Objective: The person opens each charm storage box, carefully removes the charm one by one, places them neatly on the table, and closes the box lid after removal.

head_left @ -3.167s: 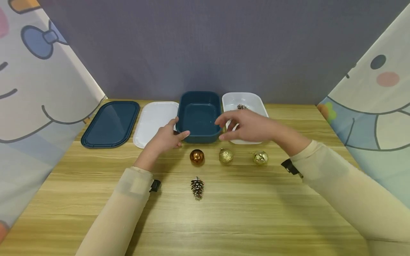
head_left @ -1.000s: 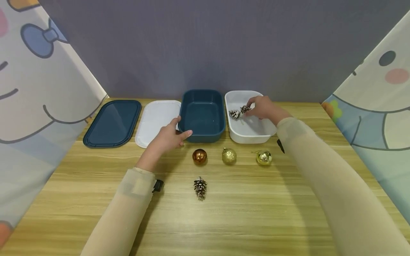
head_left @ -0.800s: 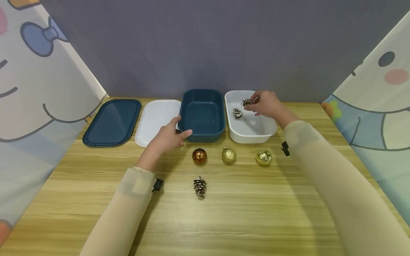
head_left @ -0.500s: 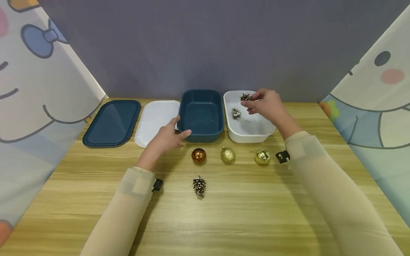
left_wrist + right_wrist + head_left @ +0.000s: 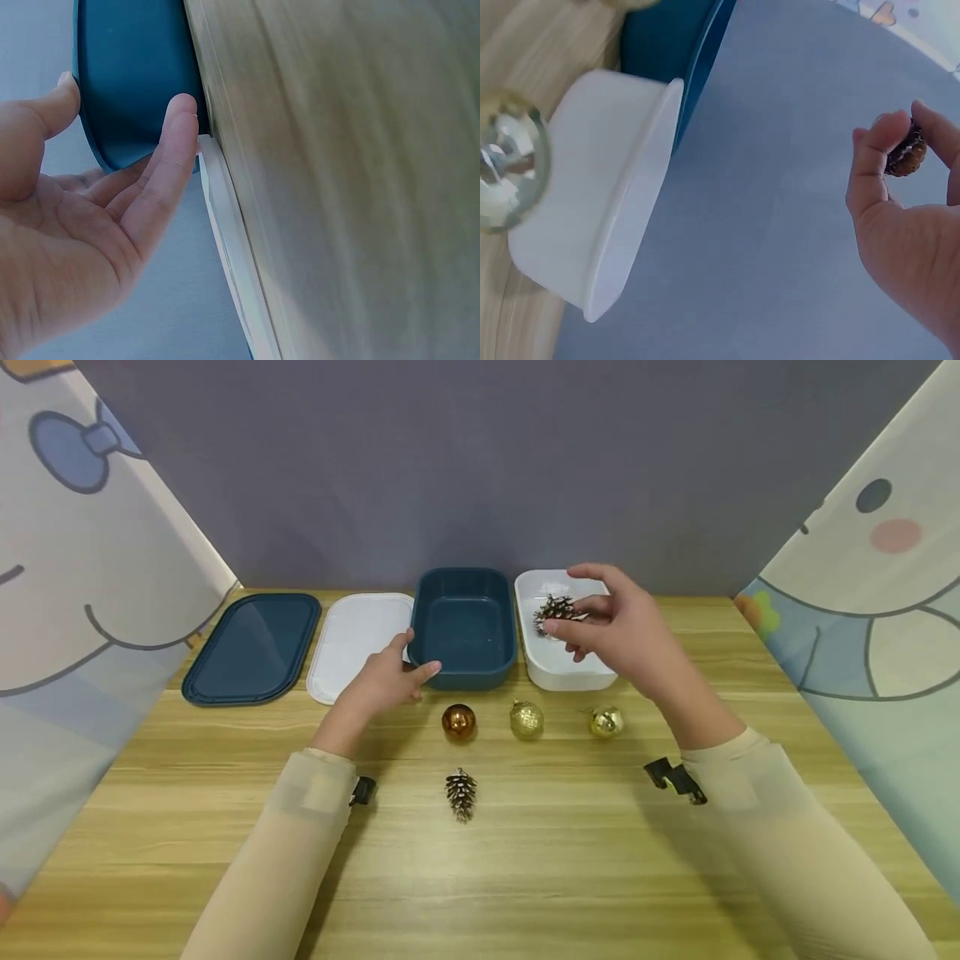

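Observation:
My right hand (image 5: 626,627) pinches a frosted pine cone (image 5: 559,607) between thumb and fingers, raised above the white container (image 5: 562,680). The right wrist view shows the pine cone (image 5: 907,156) well apart from that container's rim. Part of a second pine cone appears behind the held one, low inside the white container; most of it is hidden. My left hand (image 5: 372,687) rests at the front left corner of the dark blue container (image 5: 472,680), fingers fairly straight and the thumb touching its rim. Nothing lies inside the blue container.
In front of the containers lie a copper bauble (image 5: 459,722), a gold glitter bauble (image 5: 527,720) and a shiny gold bauble (image 5: 606,722). Another pine cone (image 5: 461,794) lies nearer. A blue lid (image 5: 252,647) and a white lid (image 5: 358,643) lie left. A grey panel (image 5: 480,460) stands behind.
My right hand first reached into the white container, took hold of one pine cone, and lifted it out, drawing it up and back. The left hand has stayed at the blue container.

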The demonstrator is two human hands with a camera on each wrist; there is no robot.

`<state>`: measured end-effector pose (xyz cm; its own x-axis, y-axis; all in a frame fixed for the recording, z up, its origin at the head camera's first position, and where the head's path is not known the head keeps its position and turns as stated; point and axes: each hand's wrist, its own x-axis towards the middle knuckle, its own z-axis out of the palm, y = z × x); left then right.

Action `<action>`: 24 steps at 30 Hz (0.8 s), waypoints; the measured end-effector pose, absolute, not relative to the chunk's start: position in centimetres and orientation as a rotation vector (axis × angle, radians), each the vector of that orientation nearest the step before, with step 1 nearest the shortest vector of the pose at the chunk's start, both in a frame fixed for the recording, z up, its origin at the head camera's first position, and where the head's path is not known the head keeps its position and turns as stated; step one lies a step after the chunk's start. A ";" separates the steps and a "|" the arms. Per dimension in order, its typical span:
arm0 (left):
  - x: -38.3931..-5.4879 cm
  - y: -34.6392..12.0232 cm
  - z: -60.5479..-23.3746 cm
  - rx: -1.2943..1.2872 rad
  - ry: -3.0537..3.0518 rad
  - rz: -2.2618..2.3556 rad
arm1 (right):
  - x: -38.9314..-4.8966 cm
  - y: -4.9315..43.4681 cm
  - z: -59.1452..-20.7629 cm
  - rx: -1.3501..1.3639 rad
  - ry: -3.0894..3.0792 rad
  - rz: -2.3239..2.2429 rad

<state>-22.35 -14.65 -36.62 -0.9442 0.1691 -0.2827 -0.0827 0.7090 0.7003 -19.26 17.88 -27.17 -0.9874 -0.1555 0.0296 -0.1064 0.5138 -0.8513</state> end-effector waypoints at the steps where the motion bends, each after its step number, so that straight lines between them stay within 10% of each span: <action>1: -22.4 -14.7 -36.6 0.066 2.591 1.085 | -18.7 17.8 -27.2 -0.272 2.686 -1.495; 24: -22.7 -15.7 -36.5 0.074 2.617 1.060 | -12.5 17.0 -33.8 -0.438 2.412 -1.354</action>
<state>-22.69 -15.74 -36.55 -0.9487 0.1642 -0.2701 -0.0700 0.7242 0.6861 -12.46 17.04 -33.82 -0.8947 -0.4236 -0.1418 -0.0996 0.4986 -0.8611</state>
